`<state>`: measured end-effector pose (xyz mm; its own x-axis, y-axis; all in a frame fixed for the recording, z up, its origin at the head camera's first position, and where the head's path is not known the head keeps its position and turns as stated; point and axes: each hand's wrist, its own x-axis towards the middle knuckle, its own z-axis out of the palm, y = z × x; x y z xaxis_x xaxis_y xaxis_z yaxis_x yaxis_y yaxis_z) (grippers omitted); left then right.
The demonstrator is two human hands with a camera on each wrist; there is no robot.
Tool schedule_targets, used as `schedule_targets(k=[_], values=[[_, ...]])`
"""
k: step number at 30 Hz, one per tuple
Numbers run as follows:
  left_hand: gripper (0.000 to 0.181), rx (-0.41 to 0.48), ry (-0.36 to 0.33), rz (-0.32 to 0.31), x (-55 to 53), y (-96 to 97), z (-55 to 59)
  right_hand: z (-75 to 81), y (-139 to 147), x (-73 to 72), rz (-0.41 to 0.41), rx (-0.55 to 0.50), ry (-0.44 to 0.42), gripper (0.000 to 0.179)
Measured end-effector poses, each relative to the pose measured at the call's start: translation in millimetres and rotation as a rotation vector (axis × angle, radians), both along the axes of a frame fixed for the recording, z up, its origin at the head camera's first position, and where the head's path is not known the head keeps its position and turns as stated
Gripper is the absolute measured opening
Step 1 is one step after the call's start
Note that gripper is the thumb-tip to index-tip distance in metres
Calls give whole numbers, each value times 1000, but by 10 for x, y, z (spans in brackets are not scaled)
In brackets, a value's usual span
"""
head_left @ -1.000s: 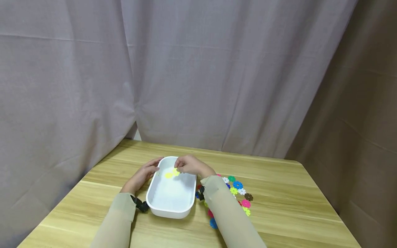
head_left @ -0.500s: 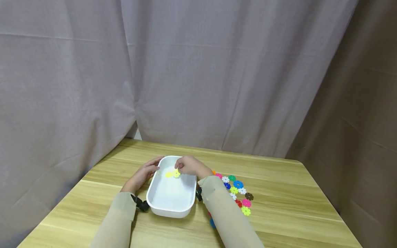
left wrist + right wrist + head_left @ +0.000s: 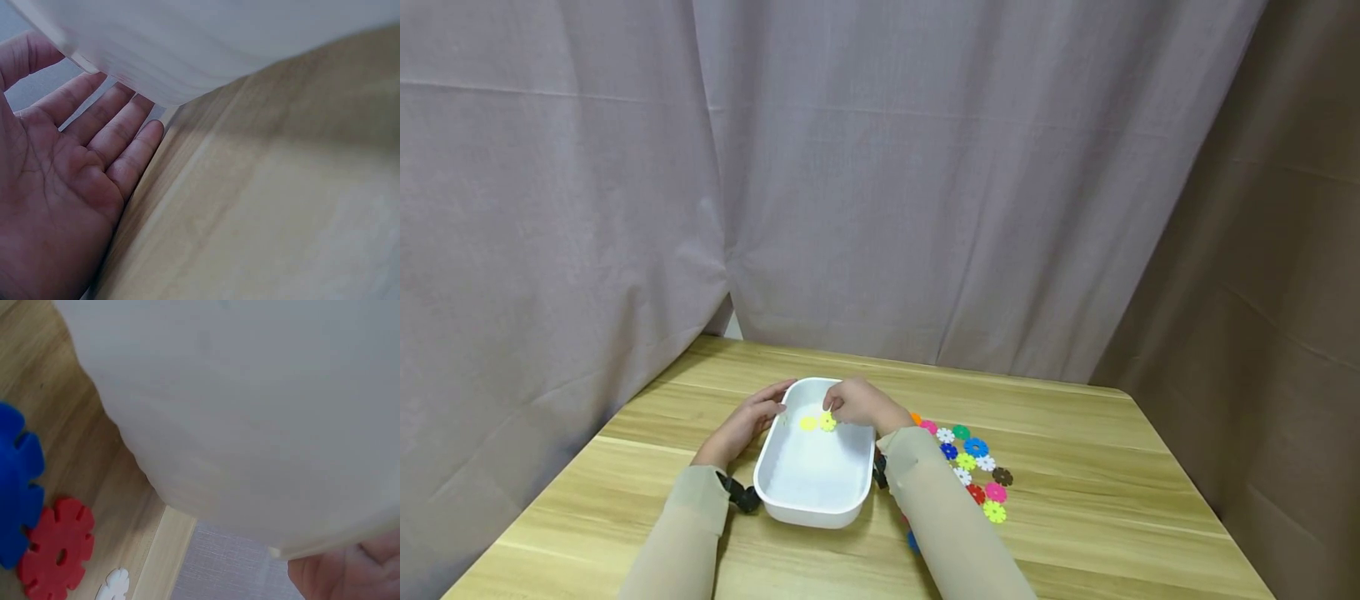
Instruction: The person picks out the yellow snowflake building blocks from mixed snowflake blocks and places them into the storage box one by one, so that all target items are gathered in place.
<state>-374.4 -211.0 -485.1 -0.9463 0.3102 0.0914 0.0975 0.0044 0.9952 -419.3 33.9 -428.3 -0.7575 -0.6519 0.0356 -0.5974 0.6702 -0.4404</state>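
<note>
A white rectangular plastic bin [image 3: 812, 483] stands on the wooden table. My left hand [image 3: 747, 425] holds its left wall, the thumb over the rim and the slightly bent fingers [image 3: 119, 134] along the outside. Over the bin's far right part, my right hand [image 3: 861, 402] pinches a yellow snowflake disc [image 3: 828, 422] by its upper edge. Just left of it, a second yellow disc [image 3: 807, 423] is in the bin. The bin wall hides the pinching fingertips in the right wrist view, where only part of the hand [image 3: 350, 572] shows.
Right of the bin lie several loose snowflake discs, among them a light blue one [image 3: 976, 447], a brown one [image 3: 1002, 476] and a red one [image 3: 57, 550]. My right forearm covers some of them. A grey curtain [image 3: 925, 208] hangs behind the table [image 3: 1097, 500].
My right hand and its yellow disc have shifted very slightly right and toward me, apart from the other yellow disc. More loose discs show beside the right sleeve. The left hand stays put.
</note>
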Motion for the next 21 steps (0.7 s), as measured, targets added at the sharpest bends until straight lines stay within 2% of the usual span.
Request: schedule_targets(k=[11,21], values=[[58,10,-16,12,11,11,5,10,-6,39,-9,-8,-7,15],[58,5,-12,6,0,2,-2,20,-7,44,-1,-4,22,13]])
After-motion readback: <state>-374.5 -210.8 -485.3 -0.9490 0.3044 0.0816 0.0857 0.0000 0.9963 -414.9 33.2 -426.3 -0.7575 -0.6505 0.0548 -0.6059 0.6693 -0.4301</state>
